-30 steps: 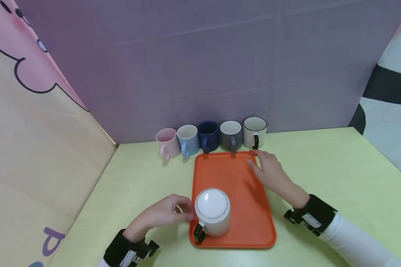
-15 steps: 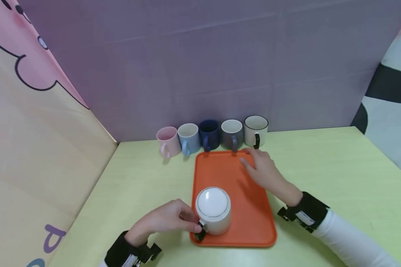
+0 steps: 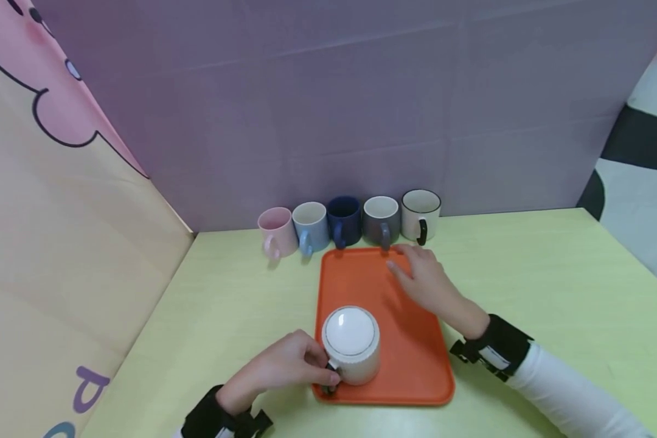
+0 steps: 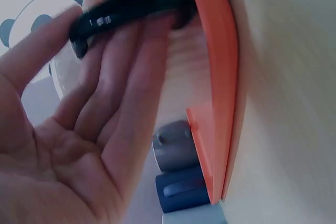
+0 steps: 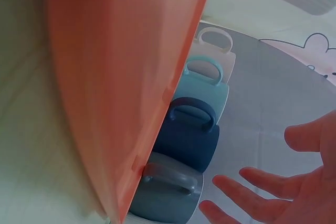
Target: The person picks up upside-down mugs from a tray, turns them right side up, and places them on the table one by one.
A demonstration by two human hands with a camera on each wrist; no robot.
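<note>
A white mug stands upside down at the near left of an orange tray. My left hand is at the mug's near-left side and pinches its black handle between thumb and fingers. My right hand is over the tray's far right corner with its fingers spread and holds nothing. It is just in front of the grey mug. In the right wrist view its fingers are straight, apart from the mugs.
Several mugs line the purple back wall: pink, light blue, navy, grey, and white with a black rim. The yellow-green table stretches right of the tray. A printed cloth panel closes the left side.
My left hand slid from the mug's side to its handle and closed on it. My right hand drifted left across the tray's far end.
</note>
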